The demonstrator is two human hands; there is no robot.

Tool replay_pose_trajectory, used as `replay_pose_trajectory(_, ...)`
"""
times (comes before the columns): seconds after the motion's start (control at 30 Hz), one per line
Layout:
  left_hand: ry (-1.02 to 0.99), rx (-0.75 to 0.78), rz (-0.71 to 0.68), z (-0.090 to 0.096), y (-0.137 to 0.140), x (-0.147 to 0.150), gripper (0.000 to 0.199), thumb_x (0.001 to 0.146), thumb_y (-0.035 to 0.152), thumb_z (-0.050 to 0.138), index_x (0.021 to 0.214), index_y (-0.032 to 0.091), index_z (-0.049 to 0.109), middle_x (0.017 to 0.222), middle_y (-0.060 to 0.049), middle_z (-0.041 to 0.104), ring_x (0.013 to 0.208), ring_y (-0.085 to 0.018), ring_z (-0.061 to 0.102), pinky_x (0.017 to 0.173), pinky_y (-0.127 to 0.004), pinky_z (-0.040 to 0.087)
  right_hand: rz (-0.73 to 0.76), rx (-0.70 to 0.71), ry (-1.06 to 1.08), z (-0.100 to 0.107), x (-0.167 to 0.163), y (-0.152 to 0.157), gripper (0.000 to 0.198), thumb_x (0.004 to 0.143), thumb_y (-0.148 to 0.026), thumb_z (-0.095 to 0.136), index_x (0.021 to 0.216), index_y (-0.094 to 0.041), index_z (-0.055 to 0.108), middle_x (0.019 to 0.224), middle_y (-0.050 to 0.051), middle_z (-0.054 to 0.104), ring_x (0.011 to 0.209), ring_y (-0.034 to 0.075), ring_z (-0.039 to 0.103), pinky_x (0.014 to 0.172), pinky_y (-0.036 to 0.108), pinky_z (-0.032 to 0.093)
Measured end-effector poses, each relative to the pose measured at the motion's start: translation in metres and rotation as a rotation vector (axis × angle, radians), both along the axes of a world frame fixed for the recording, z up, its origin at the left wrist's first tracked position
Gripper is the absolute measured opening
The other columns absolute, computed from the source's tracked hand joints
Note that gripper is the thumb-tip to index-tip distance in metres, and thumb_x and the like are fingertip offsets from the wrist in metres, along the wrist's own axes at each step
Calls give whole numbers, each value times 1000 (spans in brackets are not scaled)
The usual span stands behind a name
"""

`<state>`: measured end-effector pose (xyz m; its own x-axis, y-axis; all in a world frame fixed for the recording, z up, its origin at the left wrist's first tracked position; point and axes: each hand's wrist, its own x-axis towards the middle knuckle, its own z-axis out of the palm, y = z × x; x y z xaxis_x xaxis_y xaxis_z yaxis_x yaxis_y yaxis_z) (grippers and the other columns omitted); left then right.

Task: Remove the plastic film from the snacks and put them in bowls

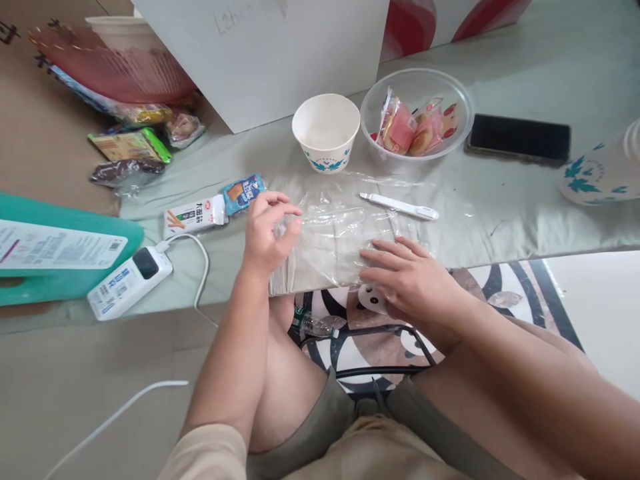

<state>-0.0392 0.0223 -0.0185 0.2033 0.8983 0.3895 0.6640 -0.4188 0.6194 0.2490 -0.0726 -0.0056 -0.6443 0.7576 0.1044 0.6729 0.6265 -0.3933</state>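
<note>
A clear plastic bag (325,247) lies spread on the cloth-covered table in front of me. My right hand (405,270) rests flat on its right side, fingers spread. At the bag's left edge my left hand (273,230) is raised with fingers curved and apart, and I see nothing between them. Just beyond my left fingers lies a blue snack packet (243,192), beside a white snack packet (195,217). A white utility knife (399,206) lies over the far right part of the bag. Behind the bag stands a white paper cup (326,133) with blue leaf prints.
A clear bowl (417,150) holds wrapped snacks, with a black phone (519,139) to its right. A printed cup (595,173) stands far right. At left are a power bank (130,282) with a cable and a green jug (60,247). A white box (280,60) stands behind.
</note>
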Motion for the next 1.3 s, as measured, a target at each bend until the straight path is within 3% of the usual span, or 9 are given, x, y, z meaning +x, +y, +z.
replay_pose_trajectory(0.17, 130, -138, -438, 17, -30, 12, 53, 72, 59, 80, 108, 21, 76, 128, -12, 72, 136, -36, 55, 121, -55, 37, -282, -117, 464, 10, 11, 15, 21, 99, -26, 57, 97, -20, 77, 104, 8, 81, 98, 22, 78, 87, 35, 62)
replay_pose_trajectory(0.23, 148, -202, -487, 22, -37, 18, 38, 73, 46, 82, 101, 22, 76, 123, -11, 75, 133, -35, 60, 120, -55, 39, -484, -206, 556, 15, 15, 22, 19, 97, -30, 61, 91, -21, 76, 92, 6, 81, 89, 21, 78, 82, 34, 61)
replay_pose_trajectory(0.3, 89, -271, -443, 24, -38, 19, 13, 81, 32, 73, 87, 21, 76, 112, -9, 78, 116, -29, 70, 109, -49, 50, -660, -287, 652, 16, 19, 29, 22, 97, -35, 61, 87, -22, 75, 80, 4, 78, 80, 20, 77, 79, 34, 61)
replay_pose_trajectory(0.43, -263, -463, -264, 23, -30, 14, 17, 81, 32, 70, 69, 20, 69, 87, -7, 78, 83, -20, 73, 79, -34, 59, -851, -358, 787, 8, 31, 39, 26, 93, -43, 67, 83, -20, 73, 70, 2, 74, 66, 16, 71, 70, 30, 59)
replay_pose_trajectory(0.57, -629, -660, -46, 21, -22, 11, 27, 66, 33, 84, 64, 19, 61, 64, -1, 69, 59, -14, 64, 57, -25, 53, -920, -378, 746, -1, 36, 45, 27, 88, -45, 73, 80, -19, 71, 65, 1, 71, 58, 14, 68, 57, 26, 53)
replay_pose_trajectory(0.73, -812, -795, 96, 23, -16, 14, 35, 58, 31, 87, 70, 19, 56, 62, 1, 65, 52, -11, 61, 41, -17, 36, -936, -399, 921, -8, 32, 51, 39, 90, -61, 66, 97, -23, 68, 65, -2, 68, 46, 12, 59, 49, 27, 49)
replay_pose_trajectory(0.9, -853, -709, 211, 18, -10, 12, 29, 69, 30, 79, 72, 21, 52, 61, 2, 64, 48, -9, 59, 37, -16, 26, -752, -445, 828, -3, 20, 47, 35, 86, -57, 73, 93, -22, 73, 87, 3, 77, 82, 18, 73, 76, 30, 58)
replay_pose_trajectory(1.1, -723, -743, 271, 13, -11, 11, 31, 81, 41, 75, 66, 19, 59, 55, 0, 63, 38, -8, 53, 35, -18, 35, -876, -449, 784, 5, 15, 51, 39, 94, -55, 61, 78, -21, 69, 54, -3, 58, 44, 9, 49, 47, 23, 41)
replay_pose_trajectory(1.3, -625, -696, 301, 17, -15, 9, 32, 83, 39, 75, 62, 19, 62, 49, 0, 58, 46, -12, 60, 40, -19, 44, -996, -408, 574, 6, 22, 58, 31, 95, -39, 59, 74, -19, 70, 48, -4, 55, 43, 10, 45, 46, 25, 33)
